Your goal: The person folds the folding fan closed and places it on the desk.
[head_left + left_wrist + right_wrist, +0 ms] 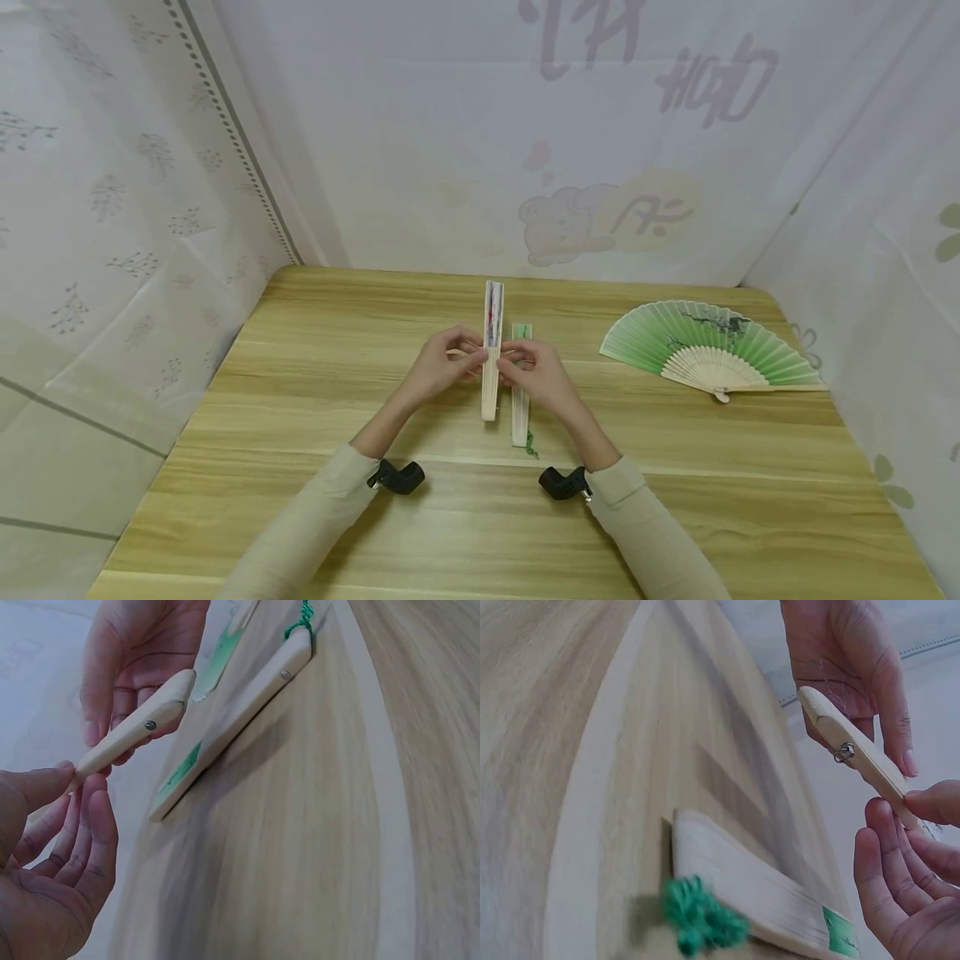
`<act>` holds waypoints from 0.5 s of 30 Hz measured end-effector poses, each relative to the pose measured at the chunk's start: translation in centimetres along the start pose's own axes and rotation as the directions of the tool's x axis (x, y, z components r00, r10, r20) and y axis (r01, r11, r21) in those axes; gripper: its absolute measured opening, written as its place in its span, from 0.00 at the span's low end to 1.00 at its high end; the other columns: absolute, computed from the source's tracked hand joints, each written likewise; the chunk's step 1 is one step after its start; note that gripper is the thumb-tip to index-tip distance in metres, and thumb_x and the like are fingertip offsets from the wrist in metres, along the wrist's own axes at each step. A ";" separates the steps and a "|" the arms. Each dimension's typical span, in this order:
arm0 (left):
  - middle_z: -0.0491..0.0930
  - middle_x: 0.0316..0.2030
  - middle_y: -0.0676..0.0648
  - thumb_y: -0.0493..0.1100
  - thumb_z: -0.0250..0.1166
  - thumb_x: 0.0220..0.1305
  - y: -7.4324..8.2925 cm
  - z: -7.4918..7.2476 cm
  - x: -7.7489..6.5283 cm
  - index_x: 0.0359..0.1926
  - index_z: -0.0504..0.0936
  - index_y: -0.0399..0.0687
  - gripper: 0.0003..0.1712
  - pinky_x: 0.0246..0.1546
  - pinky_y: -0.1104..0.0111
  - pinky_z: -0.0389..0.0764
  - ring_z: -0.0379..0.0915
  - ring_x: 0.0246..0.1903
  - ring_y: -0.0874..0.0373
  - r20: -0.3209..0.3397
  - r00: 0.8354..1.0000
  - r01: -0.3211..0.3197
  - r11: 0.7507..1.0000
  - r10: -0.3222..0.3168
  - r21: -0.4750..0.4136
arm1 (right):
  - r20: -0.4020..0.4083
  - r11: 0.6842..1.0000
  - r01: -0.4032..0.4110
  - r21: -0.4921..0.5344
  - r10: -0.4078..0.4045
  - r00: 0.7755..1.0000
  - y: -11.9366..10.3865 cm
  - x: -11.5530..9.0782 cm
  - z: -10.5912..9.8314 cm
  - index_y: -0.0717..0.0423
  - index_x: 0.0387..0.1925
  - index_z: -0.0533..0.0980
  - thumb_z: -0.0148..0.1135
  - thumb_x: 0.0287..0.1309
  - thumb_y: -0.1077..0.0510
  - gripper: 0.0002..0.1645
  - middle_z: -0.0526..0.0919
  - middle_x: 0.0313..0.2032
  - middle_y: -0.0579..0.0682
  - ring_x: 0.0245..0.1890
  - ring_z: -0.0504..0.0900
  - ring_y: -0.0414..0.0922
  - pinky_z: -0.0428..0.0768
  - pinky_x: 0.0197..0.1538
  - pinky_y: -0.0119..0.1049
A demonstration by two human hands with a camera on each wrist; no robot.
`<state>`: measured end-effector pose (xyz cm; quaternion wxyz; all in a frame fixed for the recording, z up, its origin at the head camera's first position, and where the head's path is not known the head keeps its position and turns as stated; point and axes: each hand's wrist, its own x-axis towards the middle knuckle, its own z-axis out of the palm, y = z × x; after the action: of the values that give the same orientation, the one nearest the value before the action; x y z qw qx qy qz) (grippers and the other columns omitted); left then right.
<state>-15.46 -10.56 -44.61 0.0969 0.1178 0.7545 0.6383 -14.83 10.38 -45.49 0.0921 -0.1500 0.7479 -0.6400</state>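
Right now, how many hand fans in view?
3: folded fan held by left hand and right hand; folded green fan on the table; open green fan farther right.

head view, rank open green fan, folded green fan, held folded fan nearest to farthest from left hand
1. Held folded fan: pinched by the left hand, at its right.
2. Folded green fan: on the table, just right of the held one.
3. Open green fan: spread out toward the table's right edge.

Slim pale-wood folding fan [492, 348], white leaf marked red and dark; folded, metal-pinned end nearer, held above counter [225, 417].
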 end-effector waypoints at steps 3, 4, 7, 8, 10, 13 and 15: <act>0.81 0.41 0.35 0.33 0.67 0.69 -0.3 -0.4 -0.3 0.50 0.78 0.29 0.13 0.37 0.50 0.85 0.84 0.35 0.38 -0.007 1.000 -0.002 1.000 0.002 -0.005 | -0.004 1.000 -0.006 0.020 0.007 1.000 0.0 0.2 0.5 0.74 0.56 0.75 0.65 0.67 0.68 0.19 0.85 0.39 0.63 0.36 0.86 0.64 0.85 0.41 0.54; 0.81 0.41 0.34 0.32 0.67 0.69 -0.4 -0.6 -0.4 0.50 0.78 0.28 0.13 0.37 0.50 0.85 0.84 0.35 0.37 -0.008 1.000 -0.004 1.000 0.004 -0.007 | -0.002 1.000 -0.008 0.027 0.008 1.000 0.0 0.3 0.7 0.74 0.56 0.75 0.65 0.67 0.68 0.19 0.85 0.39 0.63 0.36 0.85 0.65 0.85 0.42 0.54; 0.80 0.41 0.34 0.31 0.67 0.69 -0.7 -0.9 -0.7 0.51 0.77 0.27 0.13 0.37 0.50 0.85 0.84 0.36 0.37 -0.015 1.000 -0.003 1.000 0.003 -0.014 | 0.000 0.999 -0.009 0.042 0.009 1.000 0.1 0.4 1.2 0.73 0.55 0.75 0.65 0.66 0.69 0.18 0.85 0.39 0.64 0.37 0.85 0.65 0.85 0.42 0.54; 0.80 0.41 0.34 0.31 0.67 0.69 -0.7 -1.1 -0.8 0.51 0.77 0.27 0.14 0.37 0.51 0.85 0.84 0.35 0.38 -0.017 1.000 -0.001 1.000 0.000 -0.015 | 0.003 0.999 -0.011 0.044 0.011 1.000 0.1 0.5 1.3 0.73 0.55 0.75 0.65 0.66 0.68 0.18 0.85 0.39 0.64 0.37 0.85 0.65 0.85 0.42 0.54; 0.80 0.41 0.34 0.31 0.67 0.69 -0.8 -1.3 -1.1 0.51 0.77 0.27 0.14 0.37 0.51 0.85 0.84 0.35 0.40 -0.022 1.000 0.004 1.000 -0.004 -0.013 | 0.010 0.999 -0.010 0.043 0.009 1.000 0.3 0.6 1.6 0.73 0.55 0.75 0.65 0.67 0.68 0.18 0.85 0.39 0.65 0.38 0.85 0.66 0.84 0.42 0.55; 0.80 0.40 0.35 0.31 0.67 0.69 -0.9 -1.6 -1.4 0.51 0.77 0.28 0.13 0.36 0.52 0.86 0.85 0.34 0.45 -0.030 0.999 0.010 1.000 -0.010 -0.012 | 0.023 0.998 -0.021 0.059 0.020 1.000 0.4 0.8 1.9 0.75 0.56 0.74 0.64 0.67 0.68 0.19 0.85 0.40 0.67 0.39 0.84 0.68 0.83 0.44 0.57; 0.80 0.40 0.35 0.31 0.67 0.69 -1.0 -1.8 -1.6 0.51 0.77 0.28 0.13 0.36 0.52 0.86 0.84 0.34 0.46 -0.031 1.000 0.005 1.000 -0.005 -0.007 | 0.036 0.997 -0.032 0.076 0.029 0.999 0.5 0.9 2.2 0.76 0.57 0.73 0.63 0.67 0.69 0.20 0.84 0.41 0.69 0.40 0.83 0.70 0.82 0.45 0.59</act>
<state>-14.57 -12.90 -45.27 0.0873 0.1058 0.7539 0.6425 -15.04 8.12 -46.26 0.1204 -0.1460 0.7234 -0.6640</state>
